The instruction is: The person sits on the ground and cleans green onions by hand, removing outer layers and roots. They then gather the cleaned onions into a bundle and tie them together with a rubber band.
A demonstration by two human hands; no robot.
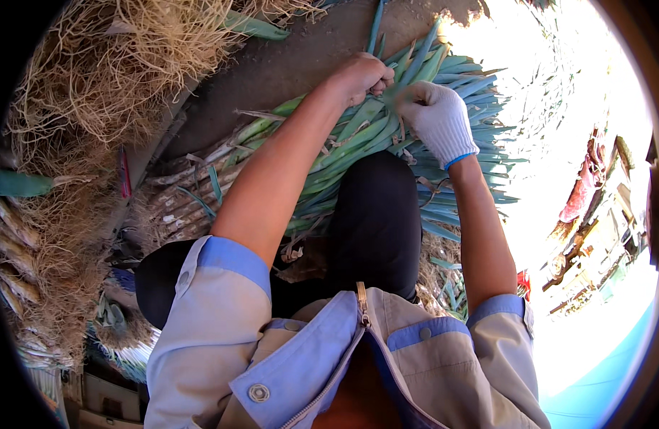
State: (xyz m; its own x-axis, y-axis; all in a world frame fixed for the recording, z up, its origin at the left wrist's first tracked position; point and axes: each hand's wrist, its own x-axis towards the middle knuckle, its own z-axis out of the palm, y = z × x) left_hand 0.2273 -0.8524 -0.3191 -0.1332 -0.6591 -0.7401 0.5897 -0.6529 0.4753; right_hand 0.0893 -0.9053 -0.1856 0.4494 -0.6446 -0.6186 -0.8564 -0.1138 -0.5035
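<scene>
Heaps of dry straw-coloured roots and trimmings (pixel 107 64) fill the frame from 9 to 12 o'clock, running down the left edge over more stacked stalks. Bare packed ground (pixel 286 57) lies at 12 o'clock between the heap and the work. A bundle of green onions (pixel 358 143) lies across the person's dark-trousered knee (pixel 376 214) near centre. Its long axis runs from 8 o'clock to 2 o'clock: pale white shanks and root ends (pixel 179 204) point toward 8 o'clock, and blue-green leaf tips (pixel 472 93) fan out toward 2 o'clock, into glare where detail washes out. The left hand (pixel 361 75), bare, is at 12 o'clock, curled nearly closed over leaves at the upper edge of the bundle; which leaf it pinches is hidden under the knuckles. The right hand (pixel 436 118), in a white knit glove with a blue cuff, sits just beside it toward 1 o'clock, fingers folded down onto the leaves, gripping or pressing a few; how tight I cannot tell. Judgement: the hands look to be sorting or stripping outer leaves. To do that well, pin the bundle with the gloved hand, take one outer leaf at a time, and pull along the stalk's axis toward the tips, not across it, so stalks do not snap or slide off the knee. A small red-handled tool (pixel 123 175) lies at 9 o'clock, well apart from both hands.
</scene>
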